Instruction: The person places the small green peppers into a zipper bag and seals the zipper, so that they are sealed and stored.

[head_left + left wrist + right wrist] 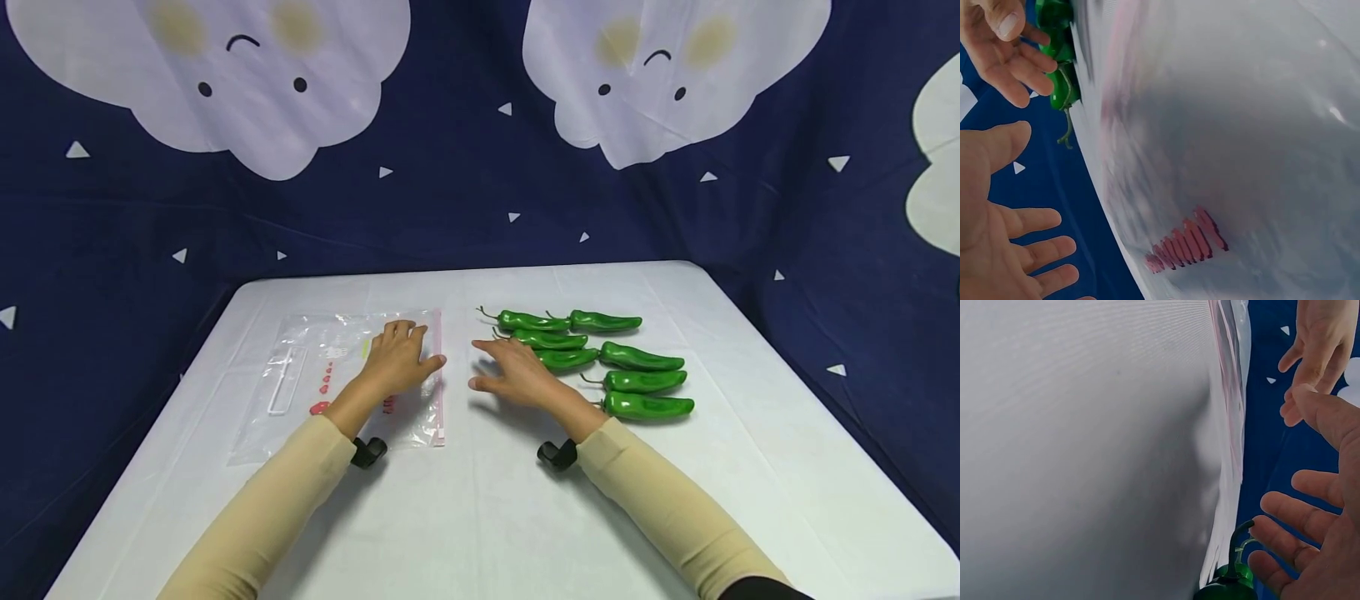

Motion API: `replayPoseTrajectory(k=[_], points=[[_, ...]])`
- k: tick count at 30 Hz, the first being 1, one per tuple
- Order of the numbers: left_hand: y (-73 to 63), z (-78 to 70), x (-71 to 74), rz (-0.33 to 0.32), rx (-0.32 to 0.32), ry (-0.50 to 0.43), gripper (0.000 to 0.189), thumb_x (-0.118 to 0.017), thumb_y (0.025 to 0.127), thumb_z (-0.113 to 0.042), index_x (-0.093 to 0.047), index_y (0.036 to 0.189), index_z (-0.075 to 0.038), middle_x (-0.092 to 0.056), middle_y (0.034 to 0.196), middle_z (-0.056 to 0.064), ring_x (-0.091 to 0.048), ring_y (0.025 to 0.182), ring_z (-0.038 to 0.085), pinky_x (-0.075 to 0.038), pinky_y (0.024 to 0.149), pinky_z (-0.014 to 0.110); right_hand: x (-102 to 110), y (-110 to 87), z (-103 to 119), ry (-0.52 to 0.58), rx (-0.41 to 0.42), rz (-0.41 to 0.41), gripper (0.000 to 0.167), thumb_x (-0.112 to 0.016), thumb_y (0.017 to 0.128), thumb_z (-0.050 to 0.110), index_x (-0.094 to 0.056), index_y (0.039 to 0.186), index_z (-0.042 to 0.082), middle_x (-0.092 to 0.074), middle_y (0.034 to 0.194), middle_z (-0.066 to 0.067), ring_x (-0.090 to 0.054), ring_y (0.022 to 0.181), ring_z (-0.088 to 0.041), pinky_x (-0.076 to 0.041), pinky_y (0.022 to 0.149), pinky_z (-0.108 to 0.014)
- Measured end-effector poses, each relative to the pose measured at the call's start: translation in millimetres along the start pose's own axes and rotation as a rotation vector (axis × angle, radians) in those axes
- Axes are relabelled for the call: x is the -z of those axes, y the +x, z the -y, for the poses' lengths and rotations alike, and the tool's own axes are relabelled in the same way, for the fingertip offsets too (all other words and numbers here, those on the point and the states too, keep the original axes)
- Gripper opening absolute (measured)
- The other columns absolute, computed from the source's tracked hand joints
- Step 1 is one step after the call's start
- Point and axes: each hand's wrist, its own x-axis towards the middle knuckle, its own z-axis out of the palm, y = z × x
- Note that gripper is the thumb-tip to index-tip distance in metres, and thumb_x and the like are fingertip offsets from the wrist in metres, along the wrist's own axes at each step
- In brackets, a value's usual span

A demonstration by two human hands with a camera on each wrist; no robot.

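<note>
With fingers point(1032, 221) spread, grips nothing in left hand point(396, 360) or right hand point(519, 377). Hovers with the left over a clear bag point(302, 392), lying mostly toward nine o'clock. Has green peppers point(639, 358) toward three o'clock from the right hand, on white table point(457, 517); at twelve, blue backdrop point(457, 196).

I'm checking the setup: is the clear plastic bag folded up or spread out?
Spread out: the bag lies flat on the white tablecloth, its red print and long pink edge showing in the head view.
</note>
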Motion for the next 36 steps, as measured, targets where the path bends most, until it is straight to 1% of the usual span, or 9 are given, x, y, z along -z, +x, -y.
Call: replayPoseTrajectory(k=[4,10,14,17,20,24,29,36], points=[[2.7,1.7,-3.2,0.023,0.000,0.019,0.072,-0.052,0.092,-0.050,-0.036,0.142,-0.002,-0.033,0.146,0.023,-0.025,0.138,0.040,-0.029,0.112,0.060,-0.9,2.6,0.7,-0.007,0.006,-0.001,0.069,-0.065,0.085,0.046,-0.042,0.142,0.014,-0.048,0.143,-0.012,-0.038,0.137,-0.032,-0.022,0.121,-0.051],[6.4,3.0,-7.4,0.045,0.006,0.034,0.072,-0.053,0.092,-0.050,-0.036,0.142,-0.002,-0.035,0.145,0.023,-0.027,0.136,0.041,-0.031,0.110,0.061,-4.8,7.4,0.1,-0.023,0.001,-0.001,0.068,-0.065,0.085,0.047,-0.043,0.141,0.016,-0.049,0.142,-0.011,-0.038,0.136,-0.032,-0.027,0.118,-0.052],[9.0,4.6,-10.6,0.060,0.013,0.027,0.072,-0.053,0.092,-0.050,-0.036,0.142,-0.002,-0.035,0.144,0.023,-0.028,0.135,0.041,-0.033,0.108,0.061,-5.9,9.9,1.1,-0.017,-0.002,0.006,0.068,-0.065,0.085,0.047,-0.043,0.141,0.015,-0.049,0.142,-0.011,-0.037,0.137,-0.032,-0.024,0.119,-0.053],[10.2,5.8,-12.4,0.063,0.015,0.009,0.074,-0.054,0.091,-0.050,-0.035,0.143,-0.001,-0.035,0.145,0.024,-0.028,0.135,0.042,-0.032,0.109,0.064,-5.8,11.8,2.2,-0.018,-0.001,0.005,0.068,-0.065,0.085,0.046,-0.043,0.141,0.015,-0.049,0.142,-0.011,-0.038,0.137,-0.033,-0.023,0.119,-0.054],[10.3,5.9,-13.6,0.053,0.010,-0.012,0.074,-0.055,0.091,-0.050,-0.036,0.142,0.001,-0.036,0.143,0.025,-0.028,0.134,0.043,-0.032,0.108,0.065,-5.2,13.2,3.9,-0.022,-0.003,0.008,0.068,-0.066,0.085,0.046,-0.043,0.141,0.015,-0.049,0.141,-0.011,-0.039,0.136,-0.032,-0.022,0.119,-0.055],[10.9,5.8,-17.7,0.025,0.014,-0.059,0.074,-0.057,0.089,-0.049,-0.037,0.140,0.002,-0.036,0.140,0.027,-0.029,0.131,0.042,-0.037,0.105,0.060,-4.8,14.4,6.0,-0.027,0.001,0.009,0.068,-0.065,0.085,0.046,-0.042,0.141,0.016,-0.050,0.141,-0.011,-0.039,0.136,-0.033,-0.023,0.119,-0.055],[12.5,5.7,-22.7,-0.009,0.047,-0.113,0.075,-0.061,0.087,-0.049,-0.038,0.139,0.000,-0.037,0.138,0.026,-0.030,0.128,0.040,-0.039,0.101,0.056,-5.0,15.9,6.9,-0.034,-0.002,0.007,0.068,-0.065,0.085,0.047,-0.042,0.141,0.016,-0.050,0.141,-0.011,-0.039,0.135,-0.033,-0.023,0.119,-0.055],[12.7,5.6,-25.9,-0.033,0.094,-0.168,0.075,-0.066,0.084,-0.045,-0.041,0.138,-0.001,-0.038,0.137,0.025,-0.031,0.128,0.040,-0.039,0.100,0.054,-6.6,19.5,7.0,-0.039,-0.014,0.018,0.069,-0.065,0.085,0.047,-0.042,0.142,0.017,-0.049,0.142,-0.011,-0.039,0.136,-0.034,-0.023,0.120,-0.055]])
